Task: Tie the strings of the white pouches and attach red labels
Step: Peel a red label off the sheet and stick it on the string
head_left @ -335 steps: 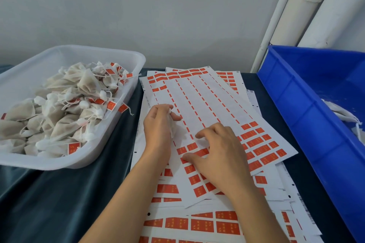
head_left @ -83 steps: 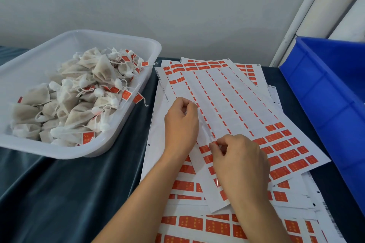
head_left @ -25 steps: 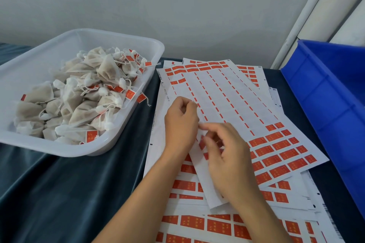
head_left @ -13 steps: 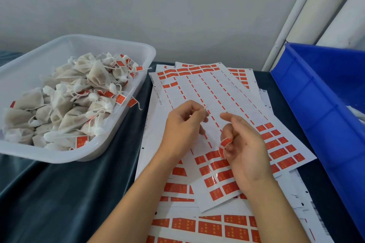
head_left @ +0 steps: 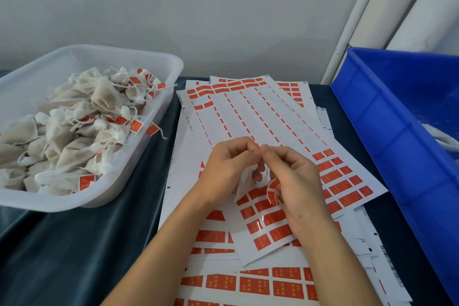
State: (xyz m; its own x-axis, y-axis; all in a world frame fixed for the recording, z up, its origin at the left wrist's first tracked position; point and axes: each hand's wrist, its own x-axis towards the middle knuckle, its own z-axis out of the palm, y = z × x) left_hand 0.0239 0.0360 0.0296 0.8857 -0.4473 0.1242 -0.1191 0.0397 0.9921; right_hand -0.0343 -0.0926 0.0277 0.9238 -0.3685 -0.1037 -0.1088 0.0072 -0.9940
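At the centre of the frame, both hands have lifted off the sticker sheet (head_left: pixel 263 122) and now meet fingertip to fingertip above it, where a moment ago they pressed down and picked at its rows. The right hand (head_left: pixel 295 181) carries a peeled red label (head_left: pixel 272 190), curled and stuck against its lower fingers, while its thumb and forefinger pinch toward the left hand (head_left: pixel 228 169). The left hand's fingers are curled around a small white pouch (head_left: pixel 244 176), only partly visible beneath the palm; the string between the fingertips is too fine to make out. With the label freed from its backing, the work appears to have moved from peeling to fixing it onto the pouch's string. Finished pouches, many already tagged red, fill the white tub (head_left: pixel 139 156) at the left of the frame. A blue crate (head_left: pixel 387 117) stands at the right edge, and spent sheets lie fanned across the dark cloth (head_left: pixel 74 243).
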